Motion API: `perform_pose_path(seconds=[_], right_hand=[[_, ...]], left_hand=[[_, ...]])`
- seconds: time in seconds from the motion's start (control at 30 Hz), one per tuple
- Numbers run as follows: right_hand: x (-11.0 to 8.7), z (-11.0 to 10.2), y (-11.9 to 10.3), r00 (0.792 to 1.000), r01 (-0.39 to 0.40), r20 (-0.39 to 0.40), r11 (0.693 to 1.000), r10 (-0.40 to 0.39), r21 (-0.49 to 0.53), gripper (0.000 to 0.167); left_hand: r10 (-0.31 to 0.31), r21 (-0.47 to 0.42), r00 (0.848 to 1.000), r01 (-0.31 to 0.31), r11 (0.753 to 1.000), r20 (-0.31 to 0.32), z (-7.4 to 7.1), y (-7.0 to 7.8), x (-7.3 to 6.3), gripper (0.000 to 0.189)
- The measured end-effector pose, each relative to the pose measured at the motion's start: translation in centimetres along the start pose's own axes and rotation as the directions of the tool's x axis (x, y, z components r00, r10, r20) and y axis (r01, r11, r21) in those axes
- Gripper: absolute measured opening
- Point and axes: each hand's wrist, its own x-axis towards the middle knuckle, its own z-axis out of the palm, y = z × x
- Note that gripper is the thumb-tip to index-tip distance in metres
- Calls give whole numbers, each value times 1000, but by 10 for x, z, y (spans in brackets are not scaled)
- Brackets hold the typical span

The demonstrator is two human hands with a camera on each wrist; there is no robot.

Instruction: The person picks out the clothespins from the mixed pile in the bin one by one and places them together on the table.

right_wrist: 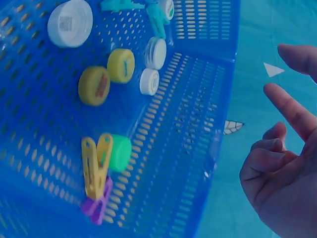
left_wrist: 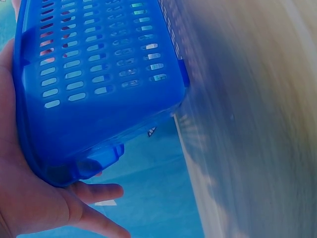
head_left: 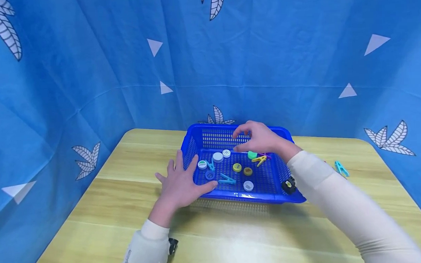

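A blue plastic basket (head_left: 240, 196) stands on the table, holding several bottle caps and clothespins. My left hand (head_left: 180, 186) is at its front left corner, fingers spread and straight, the palm against the rim in the left wrist view. Above the back right part of the basket, my right hand (head_left: 257, 137) has thumb and index finger apart, with nothing seen between them in the right wrist view. Below it are a green cap (right_wrist: 119, 152), a yellow clothespin (right_wrist: 96, 166) and a purple clothespin (right_wrist: 97, 204). Two yellow caps (right_wrist: 121, 65) lie mid-basket.
A light-blue clothespin (head_left: 341, 168) lies on the wooden table (head_left: 105, 216) right of the basket, partly near the right sleeve. Blue patterned cloth (head_left: 281, 59) hangs behind and at the sides. White caps (head_left: 248, 186) and light-blue clothespins (head_left: 227, 179) are in the basket's front and left.
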Motion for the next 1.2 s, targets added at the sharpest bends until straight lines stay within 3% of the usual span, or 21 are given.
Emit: perform_pose_path(seconds=[0.43, 0.87, 1.2], right_hand=[[8, 38, 16, 994, 52, 95, 998, -54, 24, 37], [14, 52, 18, 966, 94, 246, 995, -81, -42, 39], [21, 70, 23, 937, 215, 307, 968, -167, -128, 35]], left_hand=[[14, 33, 1000, -14, 999, -4, 2, 3, -2, 111], [11, 45, 1000, -10, 999, -17, -4, 3, -1, 110], [-3, 35, 1000, 4, 999, -15, -1, 2, -3, 110]])
